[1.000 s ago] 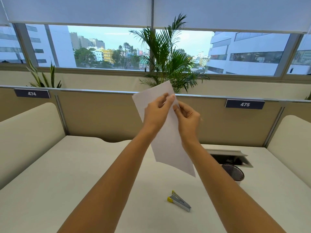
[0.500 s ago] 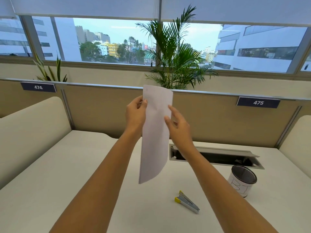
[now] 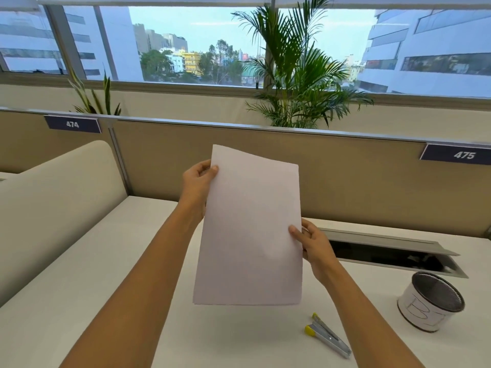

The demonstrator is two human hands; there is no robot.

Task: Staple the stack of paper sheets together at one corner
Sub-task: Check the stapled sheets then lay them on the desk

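Nearest, toward the near edge of the worktop (image 3: 79, 261) and right of centre: a stapler (image 3: 328, 335), untouched, lying flat with its yellow-tipped end pointing left, probably parked within reach of the right hand for the next step. Just beyond it to the right, a mesh cup (image 3: 431, 301) standing upright, well clear. Above the middle of the worktop, held upright in the air: the paper stack (image 3: 249, 229), likely raised so its edges can be squared before stapling. Left hand (image 3: 198, 184) pinching the upper left edge, thumb on the front; right hand (image 3: 313, 245) clamping the right edge lower down, steadying it. Farther back, an open cable tray (image 3: 393, 251) near the far edge.
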